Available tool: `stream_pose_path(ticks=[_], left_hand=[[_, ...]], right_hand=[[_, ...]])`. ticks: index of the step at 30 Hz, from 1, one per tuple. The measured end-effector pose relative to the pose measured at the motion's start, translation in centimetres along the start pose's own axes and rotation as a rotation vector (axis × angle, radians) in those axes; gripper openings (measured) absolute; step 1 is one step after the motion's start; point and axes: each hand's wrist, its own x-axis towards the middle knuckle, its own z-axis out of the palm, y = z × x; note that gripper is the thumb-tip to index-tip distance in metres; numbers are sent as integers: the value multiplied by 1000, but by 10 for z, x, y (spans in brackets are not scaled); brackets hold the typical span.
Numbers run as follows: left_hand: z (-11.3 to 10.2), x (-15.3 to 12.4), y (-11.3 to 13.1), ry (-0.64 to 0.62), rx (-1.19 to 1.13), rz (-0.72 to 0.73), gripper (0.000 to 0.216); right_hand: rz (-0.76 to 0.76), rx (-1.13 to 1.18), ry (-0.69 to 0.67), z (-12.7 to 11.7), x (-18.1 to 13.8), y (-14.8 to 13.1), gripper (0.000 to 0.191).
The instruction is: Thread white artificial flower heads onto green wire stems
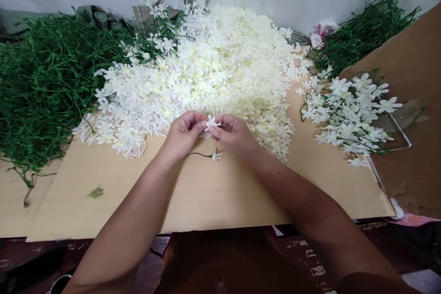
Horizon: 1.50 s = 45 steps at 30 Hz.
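My left hand (185, 134) and my right hand (233, 132) meet at the front edge of the flower heap, fingertips pinched together. Between them is a small white artificial flower (211, 122), its petals facing up. Just below my fingers, a thin green stem (199, 154) with a white blossom (217, 156) at its end shows over the cardboard. Its other end disappears behind my left hand, so whether that hand holds it is unclear. Directly behind my hands rises a large heap of loose white and cream artificial flowers (237, 64).
Green plastic stems (51, 69) are piled at the left, with more green stems (361, 32) at the back right. Stemmed white flowers (351, 110) lie at the right beside a brown cardboard panel (413, 156). A small green scrap (96, 192) rests on the cardboard sheet (220, 202).
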Motion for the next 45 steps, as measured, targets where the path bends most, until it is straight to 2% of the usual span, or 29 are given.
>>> stream_pose_path(ticks=[3,9,15,20,23,27,31,35,39,42,45], left_hand=[[0,-1,0,-16,13,9,21],[3,-3,2,-52,-42,0,24],[-5,0,-5,-190,-17,-73,30],[-3,0,-6,-240,68,-85,33],[-2,0,-8,-247,56,-63,34],[0,1,-5,-261,10,-17,36],[4,-2,5,-254,-57,-3,39],[6,-3,7,-222,-118,-23,40],[5,-1,4,-121,-164,-22,40],[6,0,4,-101,-182,-4,39],[6,0,3,-133,-189,3,39]], right_hand=[[19,-15,-36,-2,-1,-2,42],[-59,46,-118,-6,-2,-6,41],[-162,-99,5,-11,-4,-10,39],[-236,-307,-53,-13,-3,-8,16],[-307,-328,-34,-14,-2,-7,14],[-326,-284,-59,-17,-2,-11,15],[-246,-85,-136,-19,-5,-17,25],[-150,64,-128,-15,-6,-17,31],[59,225,-58,-9,-5,-11,39],[193,297,-93,-6,-4,-6,48],[196,294,-102,-3,-2,-1,45]])
